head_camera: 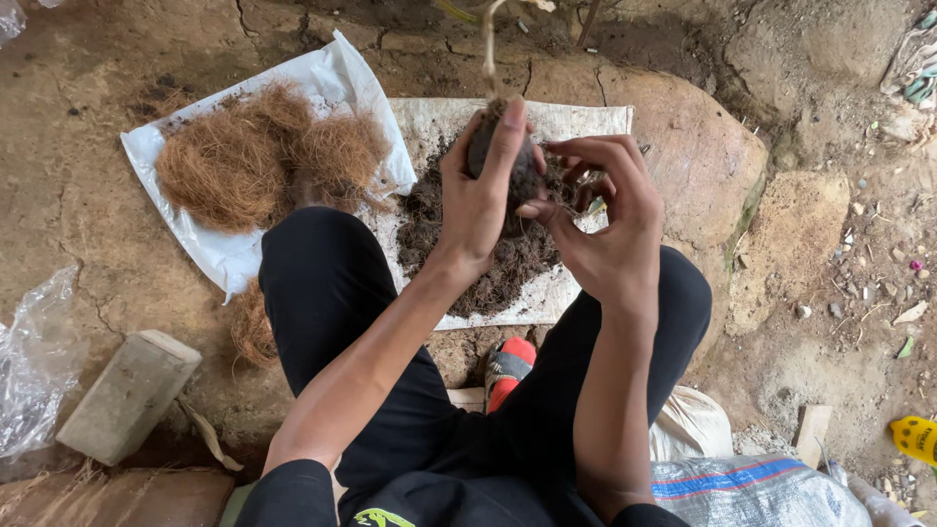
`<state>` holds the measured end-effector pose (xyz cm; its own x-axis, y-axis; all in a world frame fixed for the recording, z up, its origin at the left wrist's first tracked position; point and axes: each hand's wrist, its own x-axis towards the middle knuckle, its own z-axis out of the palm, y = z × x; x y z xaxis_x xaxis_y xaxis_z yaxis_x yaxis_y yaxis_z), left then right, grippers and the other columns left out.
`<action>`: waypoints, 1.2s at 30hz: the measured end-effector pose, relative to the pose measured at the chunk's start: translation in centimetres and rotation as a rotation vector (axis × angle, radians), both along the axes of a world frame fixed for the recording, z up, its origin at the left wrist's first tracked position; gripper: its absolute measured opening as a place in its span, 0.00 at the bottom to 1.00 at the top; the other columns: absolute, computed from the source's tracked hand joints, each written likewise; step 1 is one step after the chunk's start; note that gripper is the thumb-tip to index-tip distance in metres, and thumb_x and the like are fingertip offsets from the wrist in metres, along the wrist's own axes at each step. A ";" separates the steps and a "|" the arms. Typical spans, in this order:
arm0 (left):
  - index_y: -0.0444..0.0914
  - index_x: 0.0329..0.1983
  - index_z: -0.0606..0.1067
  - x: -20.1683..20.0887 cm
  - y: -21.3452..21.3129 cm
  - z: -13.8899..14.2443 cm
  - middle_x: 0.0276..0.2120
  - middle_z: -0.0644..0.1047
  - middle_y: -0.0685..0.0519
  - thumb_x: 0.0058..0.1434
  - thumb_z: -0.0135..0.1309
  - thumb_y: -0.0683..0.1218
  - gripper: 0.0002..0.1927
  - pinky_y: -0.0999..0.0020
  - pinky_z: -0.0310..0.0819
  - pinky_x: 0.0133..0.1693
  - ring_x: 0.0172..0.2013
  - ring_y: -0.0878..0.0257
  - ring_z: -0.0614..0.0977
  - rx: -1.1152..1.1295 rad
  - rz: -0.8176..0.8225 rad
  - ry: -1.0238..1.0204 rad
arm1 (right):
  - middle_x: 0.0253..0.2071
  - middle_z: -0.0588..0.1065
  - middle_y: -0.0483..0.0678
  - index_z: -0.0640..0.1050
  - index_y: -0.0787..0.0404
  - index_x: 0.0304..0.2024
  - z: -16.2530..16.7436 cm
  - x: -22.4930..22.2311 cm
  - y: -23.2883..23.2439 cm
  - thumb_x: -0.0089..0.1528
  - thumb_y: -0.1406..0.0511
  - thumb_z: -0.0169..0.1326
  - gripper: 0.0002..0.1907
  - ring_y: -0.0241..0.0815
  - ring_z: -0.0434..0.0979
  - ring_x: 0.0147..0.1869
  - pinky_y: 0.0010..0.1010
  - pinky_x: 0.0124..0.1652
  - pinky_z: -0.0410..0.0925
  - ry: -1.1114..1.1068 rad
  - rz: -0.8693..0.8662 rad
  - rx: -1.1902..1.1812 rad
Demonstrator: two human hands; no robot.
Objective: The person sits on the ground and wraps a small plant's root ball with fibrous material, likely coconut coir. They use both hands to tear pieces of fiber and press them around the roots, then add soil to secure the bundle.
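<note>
At the far left edge a crumpled clear plastic bag (34, 366) lies on the dirt floor, and just beside it a grey brick (127, 395) rests tilted on the ground. Above these, a white plastic sheet (337, 73) is spread on the earth with a heap of brown coconut fibre (259, 156) piled on it; a smaller tuft of the same fibre (252, 327) sits off the sheet, against the person's black-trousered left knee.

Next comes a woven white sack (576, 119) laid flat over the rock, carrying a mound of dark soil (488, 263). Above that mound the left hand (478, 200) is raised, fingers curled round a dark ball of soil (522, 176) with a thin pale stem (488, 44) rising out of its top. The right hand (605, 210) is touching the ball from the other side, its fingertips bent inward and pressing at the surface, the fingers loosely spread rather than closed.

Below the hands, between the knees, a red and grey shoe (508, 369) shows. Further right sits a large brown rock (703, 156), then a striped woven sack (752, 488) by the right leg, and at the far right edge a yellow object (916, 437), partly cut off.
</note>
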<state>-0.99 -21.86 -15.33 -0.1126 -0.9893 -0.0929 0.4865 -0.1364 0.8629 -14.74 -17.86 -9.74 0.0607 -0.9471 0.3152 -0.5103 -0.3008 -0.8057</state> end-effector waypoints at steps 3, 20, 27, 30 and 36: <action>0.41 0.37 0.71 -0.2 0.3 -0.1 0.23 0.72 0.58 0.63 0.52 0.73 0.31 0.68 0.74 0.20 0.18 0.68 0.74 -0.124 0.000 -0.156 | 0.45 0.74 0.43 0.75 0.61 0.58 0.0 -0.5 -0.2 0.53 0.66 0.73 0.33 0.33 0.77 0.46 0.23 0.38 0.74 -0.097 -0.041 0.175; 0.41 0.56 0.64 1.6 -0.8 2.0 0.45 0.80 0.45 0.57 0.55 0.74 0.40 0.53 0.89 0.40 0.42 0.52 0.87 0.200 -0.176 0.338 | 0.52 0.79 0.45 0.78 0.59 0.58 -1.0 -2.5 0.2 0.59 0.56 0.71 0.29 0.36 0.83 0.58 0.26 0.57 0.77 -0.196 -0.055 0.137; 0.40 0.53 0.71 1.6 -0.4 1.0 0.35 0.77 0.47 0.49 0.64 0.68 0.38 0.55 0.90 0.28 0.25 0.56 0.86 0.292 -0.056 0.181 | 0.56 0.75 0.50 0.75 0.63 0.59 0.8 -2.1 0.6 0.53 0.56 0.73 0.35 0.42 0.79 0.62 0.34 0.58 0.79 -0.068 0.204 -0.067; 0.38 0.47 0.74 1.3 -0.3 0.6 0.34 0.77 0.48 0.53 0.71 0.58 0.28 0.63 0.85 0.28 0.24 0.60 0.83 0.213 -0.044 0.171 | 0.50 0.77 0.50 0.78 0.64 0.54 1.1 -0.6 0.8 0.51 0.59 0.76 0.33 0.43 0.81 0.56 0.35 0.55 0.78 0.106 0.105 -0.102; 0.40 0.41 0.74 1.0 -0.1 1.0 0.33 0.77 0.54 0.51 0.73 0.52 0.23 0.71 0.78 0.26 0.27 0.67 0.80 0.215 -0.021 0.128 | 0.44 0.80 0.47 0.84 0.62 0.48 1.3 0.5 0.8 0.57 0.69 0.72 0.17 0.40 0.84 0.48 0.30 0.47 0.78 0.072 0.008 -0.037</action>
<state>0.03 -21.97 -14.30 -0.1570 -0.9456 -0.2849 0.5851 -0.3215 0.7445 -14.22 -17.06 -8.49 0.0922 -0.9341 0.3449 -0.5638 -0.3345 -0.7552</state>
